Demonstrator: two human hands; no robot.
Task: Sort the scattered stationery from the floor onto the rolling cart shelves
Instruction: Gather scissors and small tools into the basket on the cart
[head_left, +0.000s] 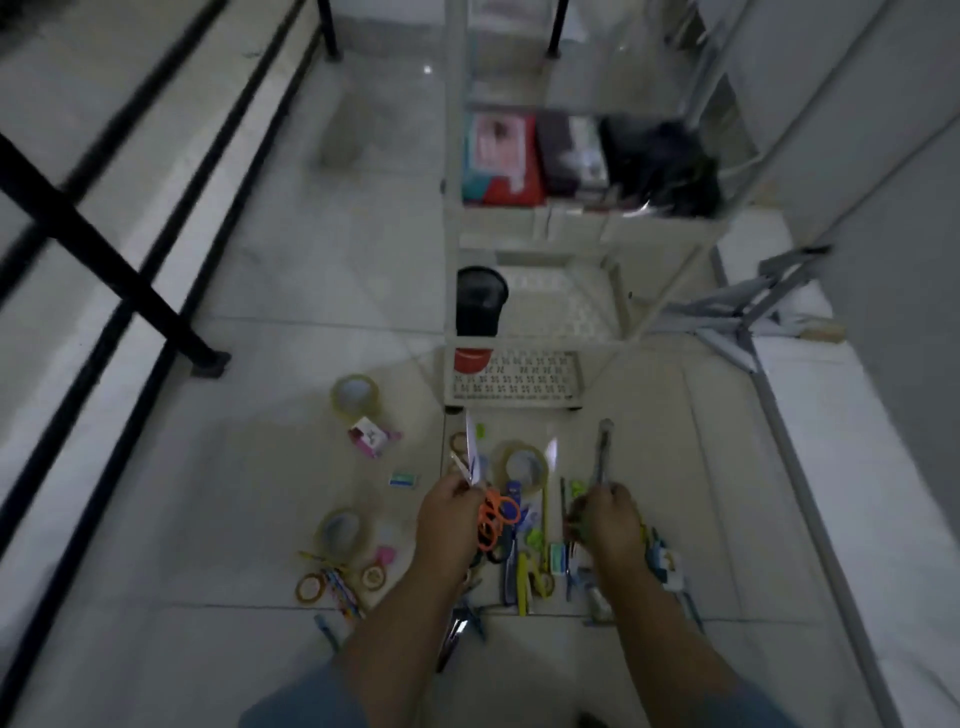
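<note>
Left hand (451, 512) is closing its grip round orange-handled scissors (496, 514), blades pointing toward the rolling cart (519, 382). Right hand (605, 517) is pinching the near end of a long grey tool (603, 452), its kind lost to blur. Both are hovering above the scattered stationery (524, 561), which is lying on the floor (260, 467) just before the cart's bottom shelf. A black cup (480, 299) is standing on a cart shelf.
</note>
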